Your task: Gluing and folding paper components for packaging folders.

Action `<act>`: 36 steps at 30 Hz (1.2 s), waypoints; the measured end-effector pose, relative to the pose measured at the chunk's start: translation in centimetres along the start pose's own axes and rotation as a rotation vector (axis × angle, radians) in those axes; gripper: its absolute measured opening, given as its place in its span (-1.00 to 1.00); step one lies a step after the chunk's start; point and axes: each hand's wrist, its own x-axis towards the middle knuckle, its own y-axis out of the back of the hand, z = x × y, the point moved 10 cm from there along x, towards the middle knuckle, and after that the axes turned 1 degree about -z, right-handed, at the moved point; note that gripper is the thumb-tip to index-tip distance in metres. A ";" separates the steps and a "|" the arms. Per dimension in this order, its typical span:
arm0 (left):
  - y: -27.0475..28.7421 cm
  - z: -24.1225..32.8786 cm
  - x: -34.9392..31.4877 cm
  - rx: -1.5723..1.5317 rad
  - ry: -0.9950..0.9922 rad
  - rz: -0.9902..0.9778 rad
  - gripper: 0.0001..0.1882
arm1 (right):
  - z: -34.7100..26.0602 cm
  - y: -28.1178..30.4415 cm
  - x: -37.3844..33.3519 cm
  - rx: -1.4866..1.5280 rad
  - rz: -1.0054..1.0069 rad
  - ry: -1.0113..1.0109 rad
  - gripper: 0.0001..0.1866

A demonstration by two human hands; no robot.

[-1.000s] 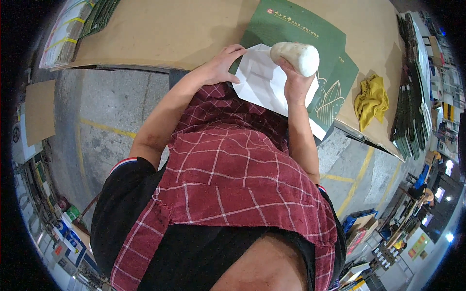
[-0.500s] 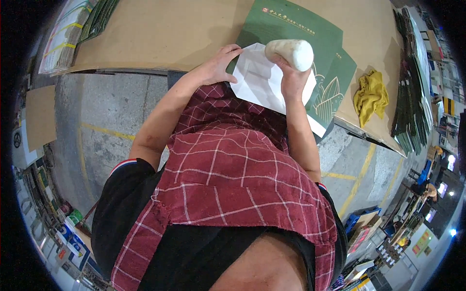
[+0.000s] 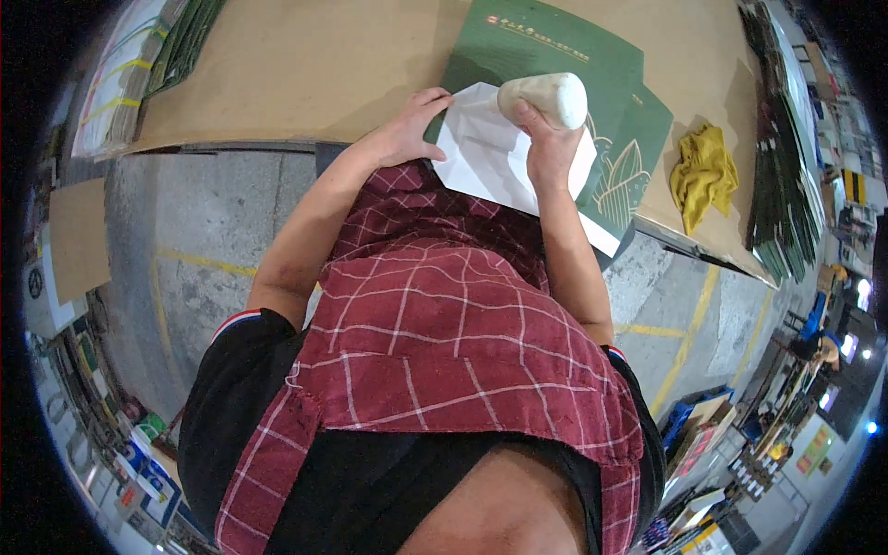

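A flat green paper bag [image 3: 592, 65] with gold line art lies at the table's front edge, its near end unfolded into white flaps [image 3: 481, 176]. My right hand [image 3: 552, 153] is wrapped around a white bottle [image 3: 555, 100], held tilted above the flaps with its base up. The bottle's other end is hidden behind my fingers and its own body, so I cannot tell if it touches the paper. My left hand [image 3: 412, 129] rests at the left edge of the white flaps, thumb and fingers apart.
A crumpled mustard-yellow cloth [image 3: 703, 176] lies on the brown table [image 3: 305, 65] right of the bag. Stacks of green bags stand at the right [image 3: 782, 157] and far left [image 3: 188, 46], beside white bundles with yellow straps [image 3: 120, 79]. Another green sheet [image 3: 652, 120] lies under the bag.
Both hands, the bottle and the bag appear slightly further left, along with the whole view. The bottle stays in my right hand, with little other difference.
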 end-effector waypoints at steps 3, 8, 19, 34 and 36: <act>-0.1 -0.3 0.0 -0.018 0.005 -0.001 -0.11 | -1.2 2.0 -0.5 0.391 0.122 -0.052 -0.56; 0.2 0.1 -0.1 -0.046 0.012 -0.025 -0.12 | -5.9 12.2 -2.0 0.441 0.287 0.097 -0.57; 0.4 0.2 0.1 0.042 0.085 -0.019 -0.10 | -5.9 15.9 -4.6 0.234 0.362 0.130 -0.55; 0.6 0.7 0.1 0.034 0.080 -0.007 -0.13 | -3.9 17.2 -5.0 0.215 0.419 0.090 -0.54; 0.5 0.5 0.1 0.044 0.083 -0.018 -0.11 | -3.9 17.2 -5.3 0.229 0.428 0.079 -0.50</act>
